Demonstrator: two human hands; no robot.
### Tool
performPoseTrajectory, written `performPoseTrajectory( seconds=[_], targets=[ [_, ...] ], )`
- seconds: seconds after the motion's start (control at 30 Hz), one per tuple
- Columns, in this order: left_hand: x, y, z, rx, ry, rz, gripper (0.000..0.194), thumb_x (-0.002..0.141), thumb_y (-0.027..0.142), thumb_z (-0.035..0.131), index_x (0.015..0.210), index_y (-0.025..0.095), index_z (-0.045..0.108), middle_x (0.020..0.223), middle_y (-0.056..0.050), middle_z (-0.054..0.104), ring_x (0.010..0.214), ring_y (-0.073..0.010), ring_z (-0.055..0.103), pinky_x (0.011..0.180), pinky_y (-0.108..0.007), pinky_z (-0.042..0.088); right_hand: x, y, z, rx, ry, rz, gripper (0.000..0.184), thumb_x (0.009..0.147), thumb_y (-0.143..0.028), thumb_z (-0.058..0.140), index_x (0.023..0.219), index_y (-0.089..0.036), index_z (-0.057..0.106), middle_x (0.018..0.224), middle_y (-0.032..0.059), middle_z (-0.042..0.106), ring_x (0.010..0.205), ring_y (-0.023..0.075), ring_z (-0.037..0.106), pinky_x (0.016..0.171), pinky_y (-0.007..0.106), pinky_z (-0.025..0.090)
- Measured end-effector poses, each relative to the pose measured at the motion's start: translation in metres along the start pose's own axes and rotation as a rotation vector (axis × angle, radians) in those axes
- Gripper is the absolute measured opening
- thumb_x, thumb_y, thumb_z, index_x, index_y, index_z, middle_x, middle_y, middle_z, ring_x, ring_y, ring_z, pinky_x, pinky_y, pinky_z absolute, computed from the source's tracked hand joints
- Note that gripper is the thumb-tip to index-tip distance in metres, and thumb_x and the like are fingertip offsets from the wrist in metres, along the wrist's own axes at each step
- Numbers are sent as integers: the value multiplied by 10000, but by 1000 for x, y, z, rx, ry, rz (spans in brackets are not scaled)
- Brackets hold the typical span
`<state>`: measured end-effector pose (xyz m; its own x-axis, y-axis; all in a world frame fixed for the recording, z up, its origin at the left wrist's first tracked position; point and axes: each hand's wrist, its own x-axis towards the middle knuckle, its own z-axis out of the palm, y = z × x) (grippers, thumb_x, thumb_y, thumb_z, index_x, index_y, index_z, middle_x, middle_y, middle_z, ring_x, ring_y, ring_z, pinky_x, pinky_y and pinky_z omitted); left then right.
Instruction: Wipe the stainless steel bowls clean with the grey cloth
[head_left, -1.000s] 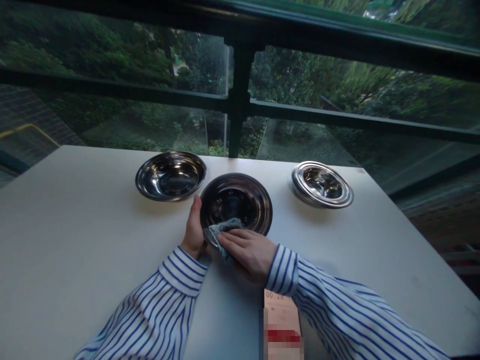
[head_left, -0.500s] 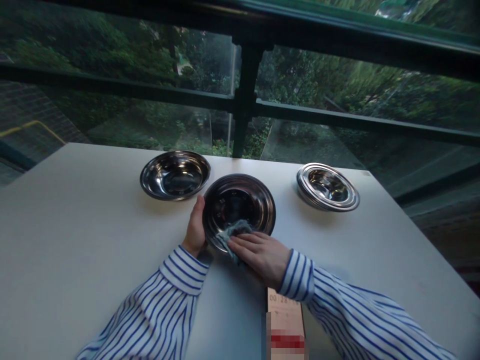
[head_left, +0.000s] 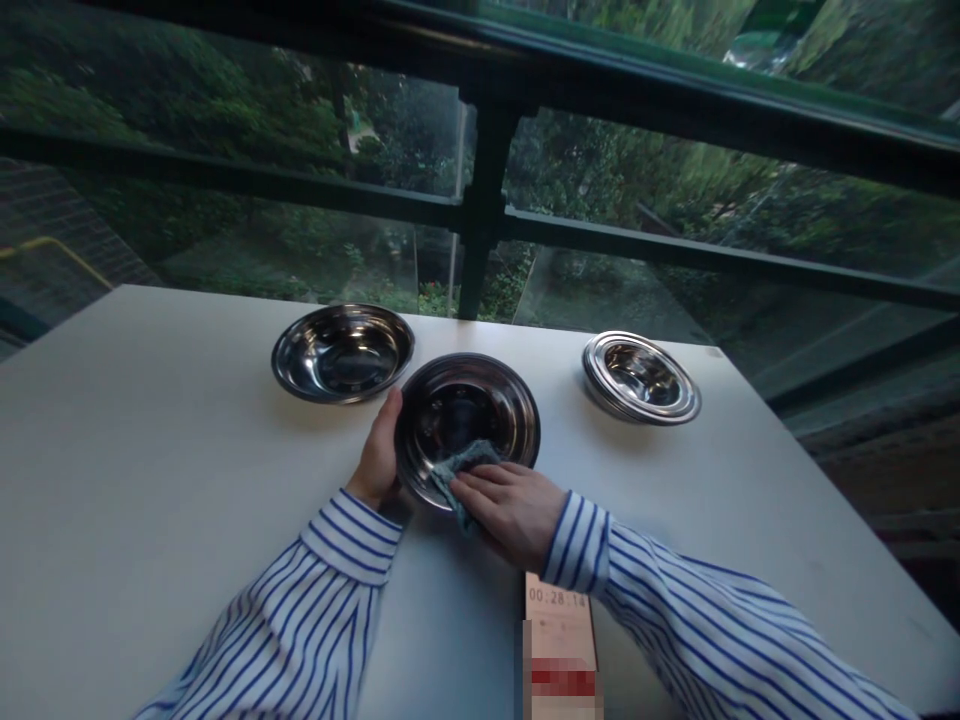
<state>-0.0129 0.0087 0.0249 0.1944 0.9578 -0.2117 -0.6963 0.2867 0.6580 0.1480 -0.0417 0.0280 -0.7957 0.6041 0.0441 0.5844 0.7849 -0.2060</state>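
**White tabletop [head_left: 150, 450] beside a dark green metal framework [head_left: 484, 185], a shiny round steel bowl [head_left: 466, 400] in hand**

The bowl is at the middle of the tabletop, its mouth tilted toward the wearer; whether its base touches the surface cannot be told. A crumpled grey-green cloth [head_left: 463, 463] lies against its near inner wall and hangs over the rim. The left hand [head_left: 377, 455] grips the bowl's left side, thumb along the rim, other fingers mostly hidden. The right hand [head_left: 517, 508] holds the cloth pressed under its fingers.

Near the right wrist lies a flat phone with a pale peach screen [head_left: 561, 632], reading "00:28:14" in dark digits; fainter marks beneath are too small to read, and a red band is blurred into blocks.

Just beyond, to the left, a second wide steel bowl [head_left: 343, 355] stands mouth up, full of reflections. Well apart on the right is a stack of nested steel bowls [head_left: 641, 378], several rims showing. Leafy greenery [head_left: 225, 120] fills the background, with a brick wall [head_left: 71, 215] and a yellow rail [head_left: 64, 248] at left.
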Motion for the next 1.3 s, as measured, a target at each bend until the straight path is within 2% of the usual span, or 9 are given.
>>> performPoseTrajectory(
  seconds=[0.13,0.37,0.47,0.53,0.7,0.83,0.9,1.1,1.3],
  targets=[
    [4,3,-2,8,-62,-80,457,824,472,449,1123,163,606,1040,-74,688,1086,-264,558,948,-403,417,-15,7,-5,-103,-8,-5,397,843,-221,449,1214,-79,467,1156,150,587,1024,253,530,843,402,437],
    [-1,-9,0,-5,44,192,466,812,514,444,1124,202,596,1076,-56,674,1062,-241,576,914,-377,442,11,4,12,-53,150,18,425,834,-184,407,1243,-71,424,1178,157,572,1031,238,522,815,372,468],
    [-7,-16,3,12,-1,-51,542,787,548,459,1099,133,614,989,-120,699,994,-270,614,855,-384,481,26,-2,17,46,204,63,499,811,-211,444,1279,-58,370,1234,163,528,1122,243,458,855,373,464],
    [-8,-16,4,0,7,-111,607,778,582,438,1082,89,620,956,-159,701,976,-287,622,839,-400,489,29,-4,17,71,212,71,486,832,-221,432,1286,-63,362,1255,161,513,1152,237,435,870,372,457],
    [-1,-11,4,-6,16,99,511,816,525,426,1108,150,614,1044,-103,684,1088,-248,561,940,-382,421,6,8,1,-15,42,39,448,823,-224,456,1244,-71,433,1204,153,555,1081,247,507,864,396,447],
    [2,-14,4,18,-11,117,499,824,519,418,1114,161,610,1098,-84,664,1126,-241,531,966,-382,395,-10,19,-8,-93,-44,38,449,778,-199,500,1208,-73,475,1170,157,575,1042,274,521,876,435,427],
    [1,-16,4,13,-6,97,514,815,536,421,1114,164,611,1082,-90,671,1105,-246,548,953,-384,409,-3,16,-2,-48,-11,25,491,768,-211,504,1233,-62,449,1210,157,550,1075,280,495,888,425,428],
    [-3,-14,-2,-23,14,-69,640,763,616,425,1063,92,634,967,-161,698,1023,-283,600,883,-392,467,38,-3,21,158,241,50,564,808,-276,473,1292,-18,342,1294,175,466,1179,251,391,954,377,399],
    [1,-16,4,-40,13,96,529,812,541,421,1101,145,618,1046,-102,684,1061,-257,578,935,-393,427,7,5,-3,54,11,54,499,758,-229,522,1223,-68,439,1161,154,571,1037,255,499,861,395,445]
  ],
)
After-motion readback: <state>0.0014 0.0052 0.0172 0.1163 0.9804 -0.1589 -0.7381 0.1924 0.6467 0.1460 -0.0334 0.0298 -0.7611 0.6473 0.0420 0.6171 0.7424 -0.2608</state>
